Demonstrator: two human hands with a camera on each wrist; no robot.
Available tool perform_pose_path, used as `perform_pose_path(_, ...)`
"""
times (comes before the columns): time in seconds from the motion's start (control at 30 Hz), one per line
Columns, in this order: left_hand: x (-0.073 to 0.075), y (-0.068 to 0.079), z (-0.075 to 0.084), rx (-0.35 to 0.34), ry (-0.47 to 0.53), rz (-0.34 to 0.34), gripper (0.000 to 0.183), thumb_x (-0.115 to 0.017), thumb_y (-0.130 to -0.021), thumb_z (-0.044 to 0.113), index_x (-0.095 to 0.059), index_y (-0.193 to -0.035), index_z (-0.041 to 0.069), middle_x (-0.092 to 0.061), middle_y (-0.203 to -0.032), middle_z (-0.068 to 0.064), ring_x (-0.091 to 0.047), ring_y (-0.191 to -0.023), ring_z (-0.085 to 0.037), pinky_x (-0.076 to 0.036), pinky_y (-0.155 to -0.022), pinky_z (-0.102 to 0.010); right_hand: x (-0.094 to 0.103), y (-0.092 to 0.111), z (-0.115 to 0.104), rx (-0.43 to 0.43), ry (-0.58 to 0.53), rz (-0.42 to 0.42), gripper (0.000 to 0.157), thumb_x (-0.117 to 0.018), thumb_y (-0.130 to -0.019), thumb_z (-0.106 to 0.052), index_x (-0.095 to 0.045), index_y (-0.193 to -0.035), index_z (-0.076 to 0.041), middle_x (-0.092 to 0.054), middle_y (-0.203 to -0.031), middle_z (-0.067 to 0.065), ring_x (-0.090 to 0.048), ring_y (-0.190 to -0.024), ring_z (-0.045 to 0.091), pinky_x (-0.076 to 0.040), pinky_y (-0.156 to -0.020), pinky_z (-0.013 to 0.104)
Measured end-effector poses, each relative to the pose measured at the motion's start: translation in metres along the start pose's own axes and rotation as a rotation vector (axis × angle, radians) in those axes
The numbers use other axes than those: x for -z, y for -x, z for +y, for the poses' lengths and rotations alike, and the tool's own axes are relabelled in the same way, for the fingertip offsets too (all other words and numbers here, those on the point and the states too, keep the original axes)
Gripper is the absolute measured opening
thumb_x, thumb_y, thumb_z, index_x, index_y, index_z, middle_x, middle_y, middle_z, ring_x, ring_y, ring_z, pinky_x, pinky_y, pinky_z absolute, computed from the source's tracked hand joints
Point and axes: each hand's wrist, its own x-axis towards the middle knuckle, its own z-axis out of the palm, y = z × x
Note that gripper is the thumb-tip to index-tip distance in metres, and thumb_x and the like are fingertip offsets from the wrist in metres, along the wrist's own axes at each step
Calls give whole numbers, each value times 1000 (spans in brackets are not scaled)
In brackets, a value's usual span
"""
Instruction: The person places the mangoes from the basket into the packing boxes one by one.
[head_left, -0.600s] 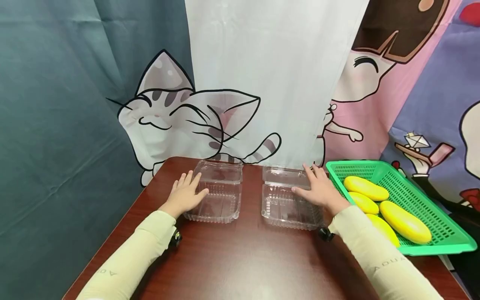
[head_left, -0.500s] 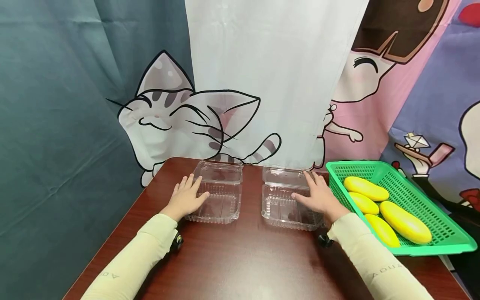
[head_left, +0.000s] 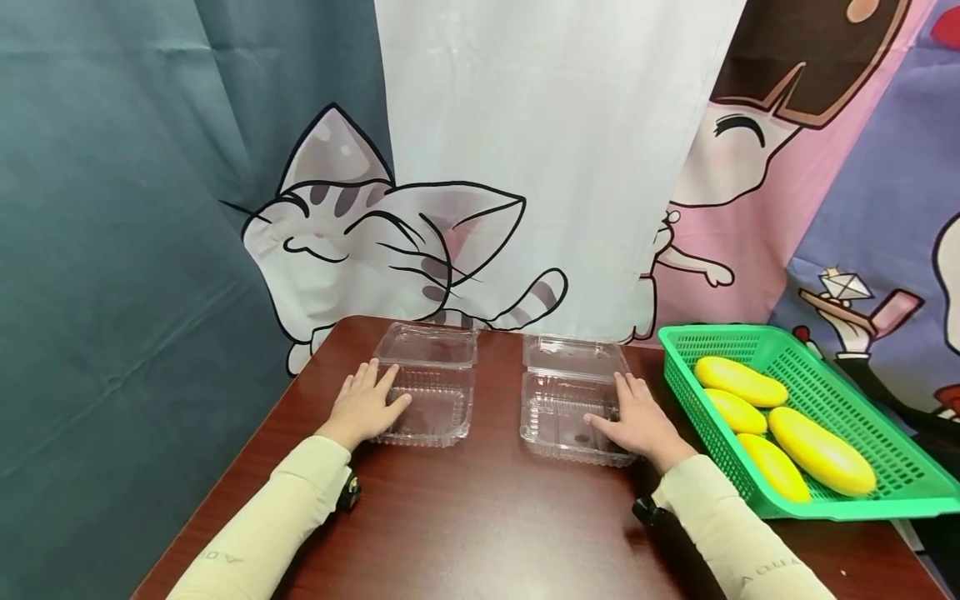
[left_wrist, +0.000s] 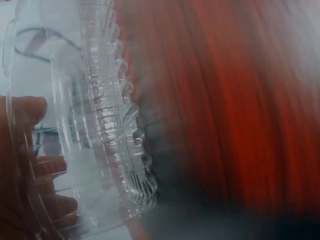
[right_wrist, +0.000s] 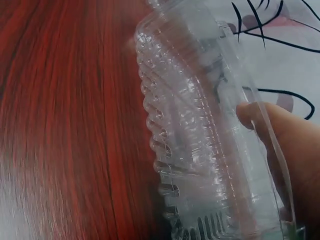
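Observation:
Two clear plastic clamshell boxes lie with lids folded back on the table. My left hand [head_left: 362, 408] is at the left side of the left clamshell box [head_left: 438, 417], fingers spread and thumb over its tray. At the right side of the right clamshell box [head_left: 558, 425], my right hand [head_left: 641, 423] has its fingers extended forward and its thumb across the tray. In the left wrist view, the fingers [left_wrist: 52, 165] show through the clear wall. The right thumb [right_wrist: 257, 112] overlaps the box's rim in the right wrist view.
A green plastic basket [head_left: 892, 433] with several long yellow fruits [head_left: 821, 450] stands to the right, beside my right forearm. The dark red-brown table [head_left: 480, 517] ends at a cloth backdrop [head_left: 585, 167] with cartoon prints.
My right hand has come down and back along the right box's side. Both boxes have shifted slightly left, the left hand moving along with its box. The head view has turned a little.

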Motion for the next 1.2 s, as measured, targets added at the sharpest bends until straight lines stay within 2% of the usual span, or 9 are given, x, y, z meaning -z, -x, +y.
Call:
perform_pose_path(0.23,12,5,-36,7,-19,-12,73,-43,-103,53,-30,-159,7,-11,-163,-32,-7,-150,-51,-3,-118,-65,-13,-12,-27,-19,35,18,109,-62,-88,-66,-27,-151,15,-24,-157,38,-19,-147,53,-22,-118,60)
perform_pose_path(0.43,23,14,-61,34,-20,-14,72,-43,-104,52,-30,-159,6,-10,-162,-34,-8,-149,-53,0,-117,-67,-22,-24,-54,-20,32,-9,107,-64,-88,-63,-26,-153,13,-22,-159,36,-17,-148,51,-21,-119,59)
perform_pose_path(0.6,30,18,-67,49,2,6,73,-41,-104,53,-29,-159,6,-7,-162,-35,-5,-149,-54,6,-117,-67,-21,-28,-62,-29,-34,-7,106,-64,-89,-59,-20,-155,11,-16,-161,35,-12,-149,52,-18,-119,62)
perform_pose_path(0.67,33,19,-62,31,26,52,72,-43,-104,51,-30,-159,6,-8,-162,-35,-5,-149,-54,7,-117,-66,-18,-27,-58,-34,-106,26,107,-63,-90,-58,-15,-157,10,-12,-162,35,-9,-150,52,-16,-119,62)
perform_pose_path(0.77,37,16,-35,-25,104,167,66,-46,-105,44,-32,-158,8,-11,-163,-33,-8,-148,-54,3,-117,-66,-8,-23,-46,-76,-295,102,103,-60,-95,-55,-6,-160,2,-7,-164,31,-7,-151,49,-14,-119,62)
perform_pose_path(0.93,31,16,49,-127,400,338,57,-48,-105,30,-33,-158,17,-16,-167,-17,-16,-149,-48,-17,-113,-73,-4,-10,-26,-172,-779,246,81,-53,-104,-38,-3,-164,-17,-13,-168,17,-13,-154,35,-14,-122,55)
perform_pose_path(1.0,21,17,81,-163,528,364,55,-48,-105,25,-34,-158,18,-17,-167,-13,-19,-150,-44,-22,-112,-72,-11,-4,-24,-174,-966,276,75,-51,-105,-29,-6,-164,-19,-15,-168,14,-13,-154,31,-16,-122,53)
perform_pose_path(1.07,7,15,105,-197,632,378,54,-48,-105,20,-36,-157,15,-21,-166,-14,-23,-149,-41,-24,-114,-68,-21,0,-23,-158,-1132,273,72,-48,-107,-20,-5,-164,-16,-13,-168,15,-12,-154,32,-17,-122,52)
perform_pose_path(1.2,-22,5,132,-181,850,313,52,-47,-105,16,-37,-156,11,-23,-164,-18,-24,-149,-39,-23,-117,-62,-37,7,-23,-111,-1383,243,70,-43,-107,-9,-1,-163,-8,-9,-167,21,-10,-154,37,-19,-121,51)
